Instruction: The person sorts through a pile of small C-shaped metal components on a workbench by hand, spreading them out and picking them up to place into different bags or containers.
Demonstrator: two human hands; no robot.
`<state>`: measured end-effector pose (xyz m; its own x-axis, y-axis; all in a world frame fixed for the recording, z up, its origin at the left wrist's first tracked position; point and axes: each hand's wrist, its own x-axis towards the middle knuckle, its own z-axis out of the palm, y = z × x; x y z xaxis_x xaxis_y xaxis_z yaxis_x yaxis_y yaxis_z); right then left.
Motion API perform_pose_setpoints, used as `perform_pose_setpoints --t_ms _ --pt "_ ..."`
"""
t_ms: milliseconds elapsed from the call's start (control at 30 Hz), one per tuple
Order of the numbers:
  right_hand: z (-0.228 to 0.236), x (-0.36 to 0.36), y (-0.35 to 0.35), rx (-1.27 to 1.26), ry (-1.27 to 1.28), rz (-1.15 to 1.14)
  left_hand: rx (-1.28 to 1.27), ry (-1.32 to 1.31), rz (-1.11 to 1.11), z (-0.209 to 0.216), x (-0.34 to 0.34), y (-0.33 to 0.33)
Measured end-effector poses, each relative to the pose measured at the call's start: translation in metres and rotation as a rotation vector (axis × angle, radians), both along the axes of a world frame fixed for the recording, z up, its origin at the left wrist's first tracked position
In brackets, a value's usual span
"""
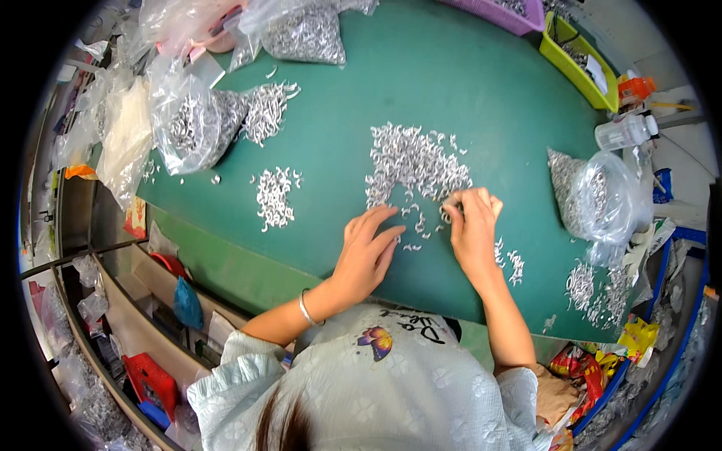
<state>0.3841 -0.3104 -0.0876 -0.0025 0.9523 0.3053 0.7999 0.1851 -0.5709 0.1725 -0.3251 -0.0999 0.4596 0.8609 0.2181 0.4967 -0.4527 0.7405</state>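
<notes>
A heap of small, curved silver metal pieces [410,159] lies in the middle of the green table [421,68]. At the heap's near left edge, my left hand [365,252] has its fingers spread, and its fingertips rest by a few loose pieces [411,246]. My right hand [474,225] is at the heap's near right edge with its thumb and fingers curled together. Whatever is between those fingertips is too small to make out. Loose pieces also lie between the two hands.
Smaller piles of pieces lie left [275,198] and right [580,286]. Clear bags of pieces [199,124] stand at the left, another bag [583,192] at the right. Green [575,68] and purple baskets [511,15] and a clear bottle [626,132] line the far right.
</notes>
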Motion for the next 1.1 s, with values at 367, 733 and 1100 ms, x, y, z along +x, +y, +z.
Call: perform_pose_setpoints --t_ms 367,733,1100 --pt "0.07 0.132 0.222 0.199 0.458 -0.232 -0.002 -0.04 -0.003 0.003 -0.001 0.007" --pt "0.03 0.019 -0.019 -0.319 -0.278 0.277 -0.007 0.156 -0.152 -0.004 -0.005 -0.01" --pt "-0.005 -0.011 -0.101 -0.456 -0.322 0.2 -0.07 0.16 -0.234 -0.013 -0.002 -0.038"
